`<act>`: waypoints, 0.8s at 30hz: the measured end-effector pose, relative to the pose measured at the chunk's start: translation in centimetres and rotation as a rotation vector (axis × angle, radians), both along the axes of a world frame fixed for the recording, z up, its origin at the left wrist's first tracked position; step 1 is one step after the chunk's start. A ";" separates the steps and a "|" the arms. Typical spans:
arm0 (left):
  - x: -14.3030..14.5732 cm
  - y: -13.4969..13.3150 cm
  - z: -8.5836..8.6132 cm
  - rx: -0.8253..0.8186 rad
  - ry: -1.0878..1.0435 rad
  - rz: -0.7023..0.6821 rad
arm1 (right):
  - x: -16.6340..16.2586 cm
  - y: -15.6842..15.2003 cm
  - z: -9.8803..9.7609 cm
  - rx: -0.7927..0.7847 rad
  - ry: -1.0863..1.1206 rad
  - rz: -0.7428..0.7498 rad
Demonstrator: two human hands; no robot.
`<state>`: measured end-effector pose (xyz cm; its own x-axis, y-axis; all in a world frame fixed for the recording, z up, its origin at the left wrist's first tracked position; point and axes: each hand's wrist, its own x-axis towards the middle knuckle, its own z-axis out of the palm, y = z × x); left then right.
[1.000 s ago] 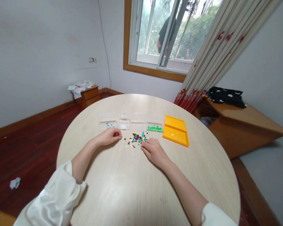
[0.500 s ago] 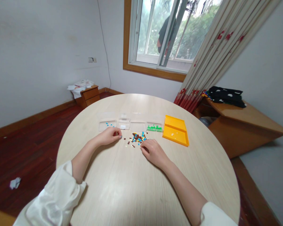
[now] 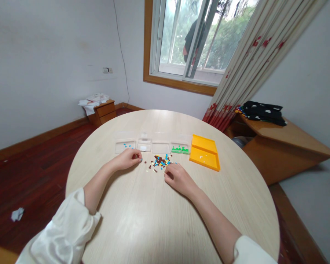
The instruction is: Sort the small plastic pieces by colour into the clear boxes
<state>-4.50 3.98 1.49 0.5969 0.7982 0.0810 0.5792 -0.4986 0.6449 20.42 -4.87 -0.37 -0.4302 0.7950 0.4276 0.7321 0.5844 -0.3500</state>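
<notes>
A loose pile of small toy bricks in brown, blue, yellow and white lies on the table between my hands. Left of the pile, my left hand is closed in a pinch, with a bit of a small blue brick showing at its fingertips. My right hand rests at the pile's right edge, thumb and forefinger pressed together on a tiny pale brick that barely shows. Beyond my left hand stands a clear box with a few blue bricks in it. Green bricks fill part of another clear box further right.
Two more clear boxes, a small one and a wider one, stand between those. An open yellow case with a few white bricks lies at the right of the round table. A curtain hangs beside the window.
My right hand has shifted very slightly to the right, away from the pile, still pinched. My left hand has stayed in place.
</notes>
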 end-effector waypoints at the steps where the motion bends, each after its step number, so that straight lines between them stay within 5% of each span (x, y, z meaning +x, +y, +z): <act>1: 0.0 0.0 -0.1 0.003 0.000 -0.001 | 0.0 0.0 0.0 -0.002 0.003 0.004; 15: 0.1 0.1 0.1 0.066 -0.045 0.030 | 1.1 0.1 1.0 0.119 0.034 -0.039; 24: -0.7 0.9 1.4 0.447 -0.285 0.608 | 8.0 0.7 3.2 0.417 0.150 -0.389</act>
